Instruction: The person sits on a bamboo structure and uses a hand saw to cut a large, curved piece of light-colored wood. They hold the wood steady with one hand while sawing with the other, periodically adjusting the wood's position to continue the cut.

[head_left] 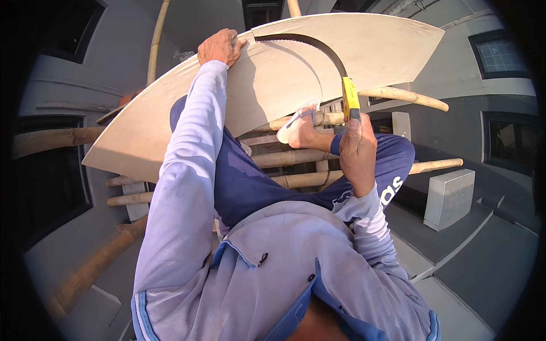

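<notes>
The two hands are apart. The left hand [220, 48] is clamped on the far edge of a big, flat, cream-coloured board [375, 45]. The right hand [360, 150] grips a long, dark-bladed saw with a yellow and dark handle [351, 98]. The saw's tip is just right of the left hand. Round tan bamboo poles [296, 181] sit left of the right hand.

Bamboo poles [406, 96] beneath pale board [278, 79]

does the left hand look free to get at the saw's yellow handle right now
Probably not: the left hand is on the far edge of the pale board, and the right hand is closed around the yellow-handled saw.
</notes>
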`<state>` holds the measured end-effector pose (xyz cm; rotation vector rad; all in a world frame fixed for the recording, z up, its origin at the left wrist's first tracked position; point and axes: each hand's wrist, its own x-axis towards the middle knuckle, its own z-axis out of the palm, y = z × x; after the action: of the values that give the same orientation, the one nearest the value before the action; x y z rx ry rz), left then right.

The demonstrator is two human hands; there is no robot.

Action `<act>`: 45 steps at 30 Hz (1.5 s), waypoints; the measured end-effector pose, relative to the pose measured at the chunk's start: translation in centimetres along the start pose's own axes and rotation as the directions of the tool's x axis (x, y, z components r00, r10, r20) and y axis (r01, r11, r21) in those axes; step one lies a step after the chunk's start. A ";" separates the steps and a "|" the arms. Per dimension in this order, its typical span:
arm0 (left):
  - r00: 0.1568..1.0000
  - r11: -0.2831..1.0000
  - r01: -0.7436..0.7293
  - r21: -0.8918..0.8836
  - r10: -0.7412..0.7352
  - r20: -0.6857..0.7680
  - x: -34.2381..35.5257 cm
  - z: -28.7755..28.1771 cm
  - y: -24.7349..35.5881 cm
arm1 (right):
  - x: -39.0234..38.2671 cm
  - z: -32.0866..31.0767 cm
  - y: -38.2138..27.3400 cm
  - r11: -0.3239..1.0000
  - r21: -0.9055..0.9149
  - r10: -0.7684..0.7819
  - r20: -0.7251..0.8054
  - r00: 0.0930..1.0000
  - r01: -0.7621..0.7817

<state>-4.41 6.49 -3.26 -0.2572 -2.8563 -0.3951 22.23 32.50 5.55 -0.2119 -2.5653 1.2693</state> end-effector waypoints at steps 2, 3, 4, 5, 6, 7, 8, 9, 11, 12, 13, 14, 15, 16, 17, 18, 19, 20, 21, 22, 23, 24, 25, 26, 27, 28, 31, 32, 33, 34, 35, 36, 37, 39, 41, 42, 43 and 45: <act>0.997 1.000 0.001 -0.023 -0.002 -0.079 0.3 1.6 -0.8 | -0.2 -6.3 -0.4 0.965 0.150 0.158 0.324 0.933 -0.216; 0.998 0.999 0.012 -0.033 -0.014 -0.069 0.5 1.8 -1.0 | -1.8 -7.6 -1.9 0.964 0.149 0.146 0.396 0.906 -0.220; 0.998 0.999 0.026 -0.047 -0.028 -0.051 0.4 2.1 -1.1 | -3.6 -8.2 -3.0 0.963 0.141 0.140 0.469 0.872 -0.230; 0.998 1.000 0.026 0.011 -0.026 0.062 0.6 1.0 -0.1 | -4.9 -7.5 -3.3 0.956 0.182 0.118 0.485 0.866 -0.232; 0.999 1.000 0.018 -0.001 -0.018 0.051 0.2 1.1 0.4 | -5.4 -6.8 -4.1 0.944 0.215 0.123 0.477 0.870 -0.252; 0.999 1.000 0.006 0.005 -0.006 0.034 0.0 0.7 0.7 | -5.5 -5.6 -3.7 0.950 0.224 0.107 0.416 0.903 -0.216; 1.000 1.000 -0.008 0.011 0.007 0.019 -0.3 0.2 0.7 | -5.5 -3.7 -2.5 0.956 0.231 0.091 0.354 0.931 -0.181; 0.999 1.000 -0.027 -0.004 0.028 0.016 -0.3 -0.3 1.3 | -4.9 -0.5 -0.4 0.965 0.226 0.073 0.261 0.963 -0.134; 1.000 1.000 -0.003 -0.006 0.003 -0.027 1.5 0.5 0.0 | 0.2 1.7 2.9 0.962 0.264 0.020 0.177 0.984 -0.067; 1.000 1.000 0.004 -0.007 -0.005 -0.007 0.9 1.4 -0.6 | 1.1 0.7 4.0 0.944 0.307 0.059 0.202 0.978 -0.121; 0.998 0.999 0.052 0.001 -0.052 0.020 2.0 0.9 -0.2 | 2.0 0.2 4.4 0.924 0.348 0.086 0.214 0.973 -0.158; 1.000 1.000 0.015 -0.008 -0.015 0.013 2.3 1.3 0.0 | 1.0 -0.7 3.9 0.937 0.296 0.097 0.284 0.954 -0.184; 1.000 1.000 0.006 -0.003 -0.006 0.010 1.7 1.3 -0.5 | -1.0 -1.9 1.9 0.947 0.247 0.102 0.381 0.919 -0.208; 1.000 1.000 0.013 -0.013 -0.013 0.015 0.2 1.5 -0.6 | -3.7 -3.5 0.0 0.957 0.176 0.119 0.484 0.867 -0.229; 1.000 1.000 0.002 -0.025 -0.003 -0.026 0.2 1.7 -0.6 | -5.8 -3.8 -1.3 0.960 0.198 0.097 0.434 0.895 -0.200; 0.999 1.000 -0.001 -0.007 0.001 -0.038 0.1 1.5 -0.7 | -7.2 -3.3 -2.1 0.955 0.236 0.077 0.383 0.920 -0.179; 0.999 1.000 -0.005 0.014 0.006 -0.039 -0.6 0.7 -0.4 | -7.6 -2.5 -1.8 0.959 0.252 0.035 0.341 0.939 -0.128; 0.999 0.999 -0.007 0.035 0.009 -0.038 -1.5 -0.3 -0.4 | -5.8 -0.6 -1.1 0.963 0.249 0.010 0.334 0.943 -0.098; 1.000 0.999 -0.026 0.028 0.026 -0.004 -1.5 -0.5 1.1 | -2.1 2.2 0.2 0.973 0.219 0.007 0.284 0.959 -0.072; 0.998 0.998 -0.059 0.006 0.059 -0.009 -1.0 -0.8 1.9 | 1.9 5.8 1.7 0.978 0.205 -0.034 0.282 0.959 -0.026; 0.997 0.997 -0.080 -0.010 0.080 -0.015 -0.9 -1.1 2.5 | 5.0 8.2 1.7 0.966 0.258 -0.044 0.245 0.969 -0.022; 0.996 0.996 -0.084 -0.020 0.083 -0.024 -1.1 -1.3 2.5 | 5.6 8.6 1.0 0.959 0.281 -0.025 0.249 0.968 -0.047; 0.997 0.997 -0.078 -0.028 0.078 -0.002 -1.3 -1.2 2.1 | 6.4 9.3 0.4 0.952 0.298 -0.007 0.266 0.964 -0.075; 0.997 0.997 -0.076 -0.010 0.076 -0.012 -1.7 -1.2 1.8 | 4.7 8.7 -0.3 0.950 0.279 0.051 0.305 0.951 -0.140; 0.998 0.998 -0.055 -0.022 0.055 -0.001 -1.6 -1.1 1.4 | 2.1 6.9 0.2 0.979 0.203 -0.034 0.272 0.962 -0.023; 1.000 0.999 -0.019 -0.031 0.020 0.008 -1.7 -0.8 0.6 | -1.3 4.4 -0.3 0.972 0.219 0.012 0.332 0.943 -0.089; 0.998 1.000 -0.019 0.005 0.019 0.053 -2.3 -1.4 1.0 | -7.3 -0.9 -1.6 0.974 0.189 0.051 0.341 0.939 -0.122; 0.999 1.000 -0.018 0.007 0.018 0.039 -2.7 -1.3 0.7 | -7.0 -1.1 -2.2 0.980 0.180 0.029 0.312 0.950 -0.089; 0.999 0.999 -0.033 0.000 0.033 0.029 -3.3 -1.4 1.0 | -4.7 1.3 -1.5 0.980 0.188 0.003 0.307 0.952 -0.064; 0.998 0.998 -0.066 -0.020 0.066 0.010 -3.2 -1.4 1.9 | -0.5 5.0 0.3 0.982 0.187 -0.021 0.283 0.959 -0.033; 0.996 0.995 -0.088 -0.036 0.089 0.029 -2.7 -1.9 2.9 | 3.3 8.9 3.3 0.982 0.184 -0.088 0.246 0.965 0.043; 0.998 0.997 -0.068 -0.033 0.068 0.004 -2.6 -1.8 2.5 | 4.9 10.1 2.6 0.978 0.194 -0.124 0.240 0.963 0.078; 0.999 0.998 -0.051 -0.031 0.050 -0.021 -2.6 -1.3 2.2 | 5.8 10.7 1.9 0.975 0.199 -0.150 0.238 0.960 0.103; 1.000 0.999 0.018 -0.027 -0.018 0.012 -1.9 -1.0 1.4 | 1.3 6.9 0.0 0.981 0.192 -0.088 0.252 0.964 0.039; 0.999 0.999 0.031 -0.040 -0.030 0.023 -1.7 -0.9 0.9 | -5.4 0.9 0.2 0.984 0.145 0.039 0.381 0.924 -0.102; 0.999 0.999 0.023 -0.035 -0.021 0.048 -1.8 -1.0 0.8 | -7.9 -0.4 0.0 0.982 0.170 0.027 0.306 0.952 -0.082; 0.997 1.000 -0.001 0.006 0.000 0.071 -1.8 -1.5 1.6 | -7.8 -0.7 -0.6 0.981 0.172 0.033 0.302 0.953 -0.088; 0.999 0.999 -0.030 -0.011 0.030 0.029 -2.6 -1.1 1.4 | -3.9 2.5 -0.4 0.988 0.153 -0.009 0.287 0.958 -0.037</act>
<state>-1.38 7.09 -2.60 -0.3098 -2.8758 -0.4038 25.20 29.41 3.77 -0.0137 -2.6831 1.6045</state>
